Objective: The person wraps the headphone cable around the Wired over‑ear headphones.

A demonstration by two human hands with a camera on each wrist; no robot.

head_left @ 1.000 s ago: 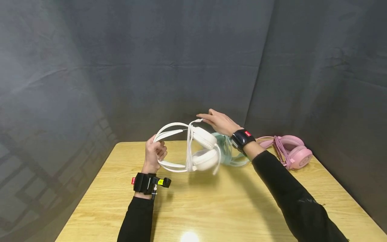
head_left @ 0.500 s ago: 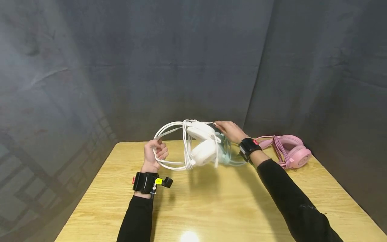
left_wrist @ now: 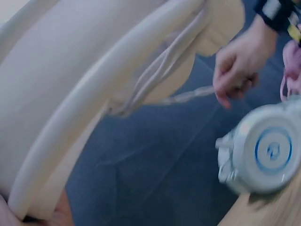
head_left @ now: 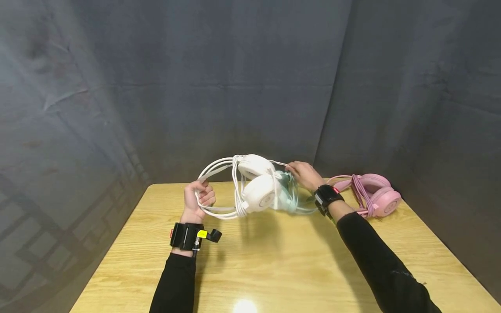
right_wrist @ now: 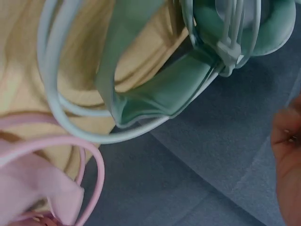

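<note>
A white headset [head_left: 256,188] hangs above the wooden table [head_left: 274,261], its cable [head_left: 236,191] wound round the band near the ear cups. My left hand [head_left: 198,198] grips the headband's [left_wrist: 89,108] left end. My right hand [head_left: 304,174] is just right of the ear cups and pinches the free end of the white cable [left_wrist: 188,96] between thumb and fingertips [left_wrist: 230,80]. A mint-green headset [head_left: 292,201] lies on the table right behind the white one, large in the right wrist view [right_wrist: 155,94].
A pink headset [head_left: 377,195] with its cable wound round it lies at the table's back right, close to the dark cloth backdrop [head_left: 250,87] that walls in the table on three sides. The pink band [right_wrist: 37,183] touches the mint one.
My right hand came down from above the white headset to its right side, drawing the cable end with it. The headset turned and shifted slightly left in my left hand.
</note>
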